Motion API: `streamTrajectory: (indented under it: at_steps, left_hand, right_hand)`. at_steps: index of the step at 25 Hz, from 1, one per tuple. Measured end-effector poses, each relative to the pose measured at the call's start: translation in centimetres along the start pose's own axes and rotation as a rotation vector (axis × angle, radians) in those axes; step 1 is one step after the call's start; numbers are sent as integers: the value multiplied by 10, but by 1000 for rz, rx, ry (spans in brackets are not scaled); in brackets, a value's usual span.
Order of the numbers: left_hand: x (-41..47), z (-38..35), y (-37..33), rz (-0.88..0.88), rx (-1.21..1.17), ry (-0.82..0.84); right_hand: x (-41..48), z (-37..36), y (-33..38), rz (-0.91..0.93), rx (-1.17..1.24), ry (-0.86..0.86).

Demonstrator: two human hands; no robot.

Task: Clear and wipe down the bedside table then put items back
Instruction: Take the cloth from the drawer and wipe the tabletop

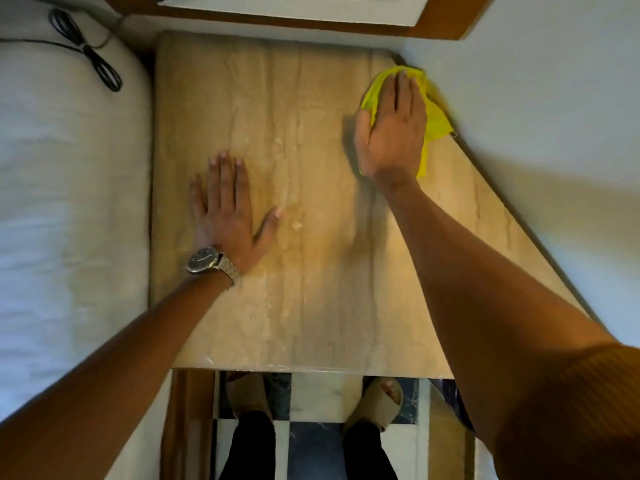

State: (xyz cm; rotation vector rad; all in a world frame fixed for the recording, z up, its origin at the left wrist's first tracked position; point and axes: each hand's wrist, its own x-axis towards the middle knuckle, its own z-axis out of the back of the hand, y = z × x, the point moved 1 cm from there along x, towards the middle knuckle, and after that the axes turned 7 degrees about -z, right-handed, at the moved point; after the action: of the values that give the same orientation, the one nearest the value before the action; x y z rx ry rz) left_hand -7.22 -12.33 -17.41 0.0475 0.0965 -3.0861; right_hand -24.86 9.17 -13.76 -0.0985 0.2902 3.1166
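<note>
The bedside table (304, 299) has a beige marble top with nothing standing on it. My right hand (391, 133) presses flat on a yellow cloth (434, 124) at the table's far right corner, against the wall. The cloth pokes out around my fingers and palm. My left hand (225, 209) lies flat on the marble at the left side, fingers spread, holding nothing. A metal wristwatch (207, 261) sits on that wrist.
A white bed (69, 202) runs along the table's left edge, with a coiled black cable (90, 53) on it. A white wall (536, 133) borders the right side. A wooden frame (277, 19) lies behind the table. My sandalled feet (377, 403) stand on checkered floor below.
</note>
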Motion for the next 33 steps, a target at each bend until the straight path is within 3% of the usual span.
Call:
streamTrajectory:
  at_steps: [6, 11, 17, 22, 27, 33]
  left_hand:
    - [2, -4, 1, -24, 38, -5]
    - [0, 2, 1, -38, 4, 15]
    - [1, 3, 6, -37, -43, 35]
    - [3, 14, 5, 3, -168, 44]
    - [10, 26, 18, 27, -553, 15]
    - [9, 37, 18, 49, -641, 205]
  right_hand:
    - [16, -14, 99, 266, 4, 102]
    - [33, -8, 89, 586, 58, 164]
    - [11, -12, 87, 442, 183, 161]
    - [-91, -17, 40, 532, 193, 159]
    - [-225, -20, 7, 522, 210, 178]
    - [-362, -37, 39, 544, 266, 218]
